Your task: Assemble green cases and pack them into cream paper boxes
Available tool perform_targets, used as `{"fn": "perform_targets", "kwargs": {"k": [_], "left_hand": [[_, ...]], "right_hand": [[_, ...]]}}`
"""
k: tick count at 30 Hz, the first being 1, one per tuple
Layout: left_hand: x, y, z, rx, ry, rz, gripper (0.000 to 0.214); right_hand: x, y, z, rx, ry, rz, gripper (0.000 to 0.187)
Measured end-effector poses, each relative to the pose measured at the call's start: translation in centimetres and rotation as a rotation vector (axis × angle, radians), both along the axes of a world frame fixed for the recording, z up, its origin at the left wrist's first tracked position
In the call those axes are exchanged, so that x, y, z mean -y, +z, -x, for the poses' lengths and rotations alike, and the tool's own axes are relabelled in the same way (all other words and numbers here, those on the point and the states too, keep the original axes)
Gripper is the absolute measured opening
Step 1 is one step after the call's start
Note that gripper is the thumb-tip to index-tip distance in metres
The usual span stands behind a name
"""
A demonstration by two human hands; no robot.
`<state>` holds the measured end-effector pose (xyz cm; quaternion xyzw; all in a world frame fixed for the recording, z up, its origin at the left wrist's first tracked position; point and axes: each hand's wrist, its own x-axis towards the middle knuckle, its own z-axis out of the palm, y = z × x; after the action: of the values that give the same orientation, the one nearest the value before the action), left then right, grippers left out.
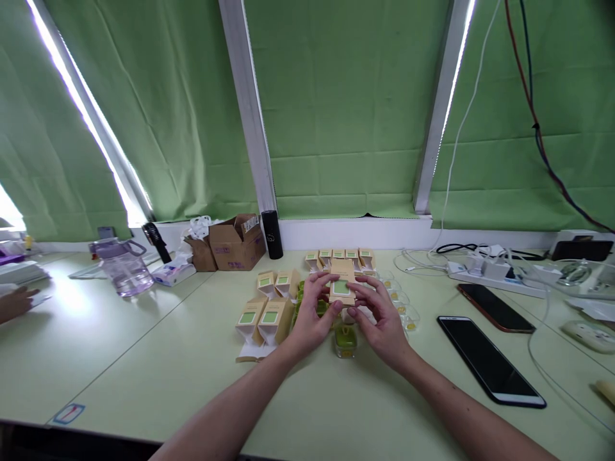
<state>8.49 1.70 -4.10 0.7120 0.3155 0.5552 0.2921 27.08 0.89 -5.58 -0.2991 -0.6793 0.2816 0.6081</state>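
Between my two hands, raised a little above the table, is a small kraft cardboard box [343, 272] with a green window on its front. My left hand [312, 310] grips its left side, and my right hand [382, 320] grips its right side. Just below them a small clear container with a green lid [345, 339] stands on the table. More green-lidded containers are partly hidden behind my left hand. To the left stand several similar kraft boxes [270, 318] with open flaps. Clear containers with yellow spots [408, 315] lie beyond my right hand.
A row of kraft boxes [325, 257] stands at the back. On the right lie two phones [490, 362], a power strip [500, 275] and loose cables. A brown carton [235, 243], black cylinder [271, 235] and purple water jug [125, 269] stand left. Another person's hand [16, 302] shows far left.
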Motion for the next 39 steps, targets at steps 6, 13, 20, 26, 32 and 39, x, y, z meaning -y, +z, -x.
{"fn": "perform_targets", "kwargs": {"k": [6,13,20,26,32,39], "left_hand": [[0.01,0.09,-0.13,-0.02,0.04,-0.009,0.041],[-0.19,-0.21,-0.2,0.003,0.056,0.0,0.038],[-0.11,-0.08,-0.37,0.003,0.074,-0.006,0.033],[-0.04,-0.03,-0.38,-0.008,0.086,-0.014,0.029],[0.05,0.02,-0.41,-0.029,0.112,-0.016,0.025],[0.19,0.29,-0.23,-0.068,0.106,-0.037,0.033]], "right_hand": [[-0.13,-0.26,0.05,-0.007,-0.008,0.013,0.031],[-0.14,-0.27,0.07,-0.008,-0.022,0.029,0.03],[-0.08,-0.24,0.08,-0.011,-0.026,0.046,0.028],[-0.21,-0.21,0.08,-0.013,-0.031,0.032,0.026],[-0.25,-0.18,0.16,-0.021,-0.029,0.033,0.023],[-0.37,-0.1,-0.05,-0.026,0.015,0.062,0.027]]}}
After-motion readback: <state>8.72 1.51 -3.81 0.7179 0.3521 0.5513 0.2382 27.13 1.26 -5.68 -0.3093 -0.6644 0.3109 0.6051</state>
